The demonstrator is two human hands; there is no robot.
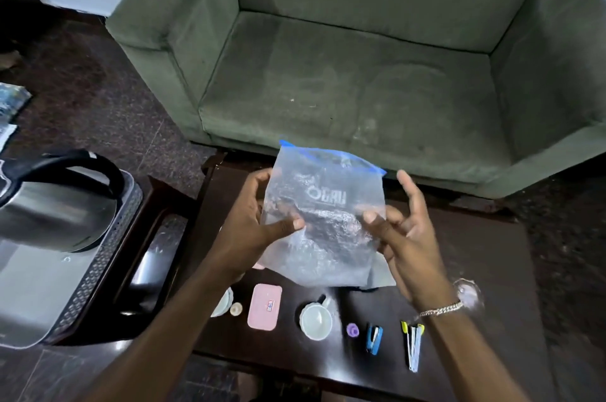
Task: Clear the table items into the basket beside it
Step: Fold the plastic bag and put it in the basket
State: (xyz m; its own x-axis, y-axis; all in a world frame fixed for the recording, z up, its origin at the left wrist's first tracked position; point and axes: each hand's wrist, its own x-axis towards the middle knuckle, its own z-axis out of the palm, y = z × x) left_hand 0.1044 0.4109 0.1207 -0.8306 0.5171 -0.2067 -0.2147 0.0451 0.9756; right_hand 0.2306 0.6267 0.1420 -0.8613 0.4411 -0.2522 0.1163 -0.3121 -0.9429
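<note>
A green sofa (360, 73) sits beyond my grip, the dark table (475, 270) beneath it. Left of it stands the grey basket (108, 270) holding a steel kettle (55, 205). My left hand (252, 221) and right hand (403, 237) pinch a clear zip bag (324, 214) by its edges above the table. Below my grip lie a pink case (265, 306), white cup (316, 319), blue stapler (373, 337) and purple cap (352, 330).

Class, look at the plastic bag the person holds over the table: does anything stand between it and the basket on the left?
Nothing visible blocks the way. Both hands, left and right, hold the bag above the table. The basket lies to the left, open-topped, though a kettle fills its far part.
</note>
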